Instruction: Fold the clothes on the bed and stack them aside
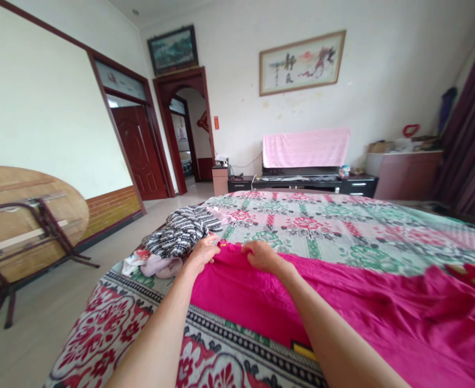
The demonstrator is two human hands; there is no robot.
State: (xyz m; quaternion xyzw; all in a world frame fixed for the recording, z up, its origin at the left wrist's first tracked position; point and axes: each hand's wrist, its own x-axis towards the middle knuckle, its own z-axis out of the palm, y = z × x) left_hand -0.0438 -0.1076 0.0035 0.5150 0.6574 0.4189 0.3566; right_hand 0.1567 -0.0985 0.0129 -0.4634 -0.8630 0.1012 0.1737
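A bright magenta piece of clothing [237, 302] lies stretched lengthwise across the bed, smooth on the left and rumpled on the right. At its far left corner, my left hand [204, 253] is closed on the edge. My right hand [262, 255] grips the same far edge a short way to the right, its fingers curled into the fabric. Just beyond my left hand sits a heap with a black-and-white knitted garment [184, 229] on top. A pale pink cloth [162, 267] sticks out below that heap.
A floral bedspread [306, 223] covers the bed, with a patterned red-and-white blanket [112, 323] at the near side. A red and yellow cloth [474, 280] lies at the right. Left on the floor leans a folded round table [31, 215]. A low black cabinet [358, 186] stands beyond the bed.
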